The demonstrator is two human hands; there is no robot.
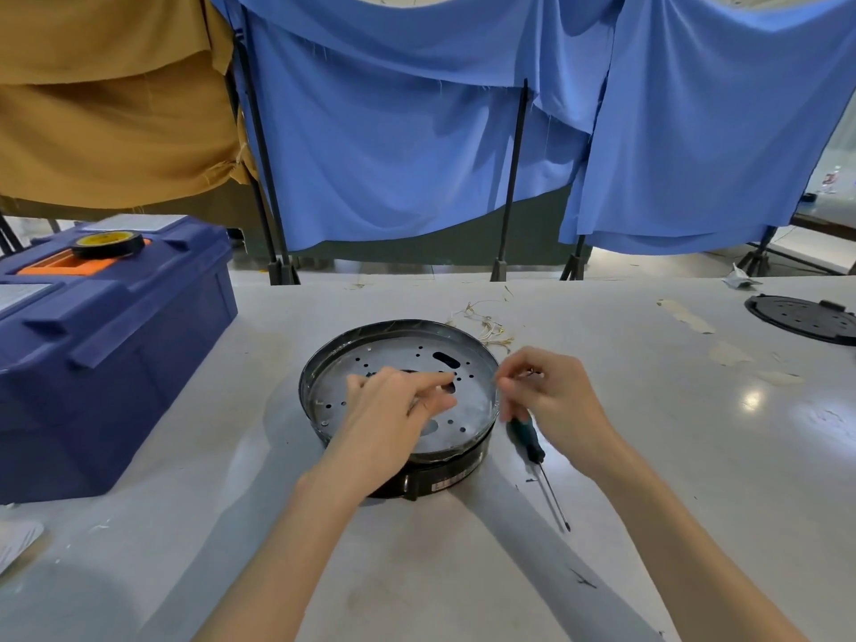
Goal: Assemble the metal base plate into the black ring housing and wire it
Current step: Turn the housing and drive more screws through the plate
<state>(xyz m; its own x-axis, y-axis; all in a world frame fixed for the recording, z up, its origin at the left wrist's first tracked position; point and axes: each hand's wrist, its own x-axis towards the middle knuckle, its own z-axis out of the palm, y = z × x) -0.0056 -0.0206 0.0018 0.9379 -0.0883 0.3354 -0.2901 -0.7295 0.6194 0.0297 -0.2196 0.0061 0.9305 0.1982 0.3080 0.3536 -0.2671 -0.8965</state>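
The black ring housing (324,345) stands on the white table in front of me. Inside it lies the round metal base plate (398,352), grey and full of small holes and slots. My left hand (393,410) rests on the plate with its fingers stretched toward the middle holes. My right hand (551,391) hovers at the housing's right rim, its fingers curled and pinching something small that I cannot make out. A bundle of thin pale wires (486,324) lies just behind the housing.
A teal-handled screwdriver (539,461) lies right of the housing. A blue toolbox (106,335) with a tape roll (109,243) on top stands at the left. A black perforated lid (803,317) sits far right. Blue and tan cloths hang behind the table.
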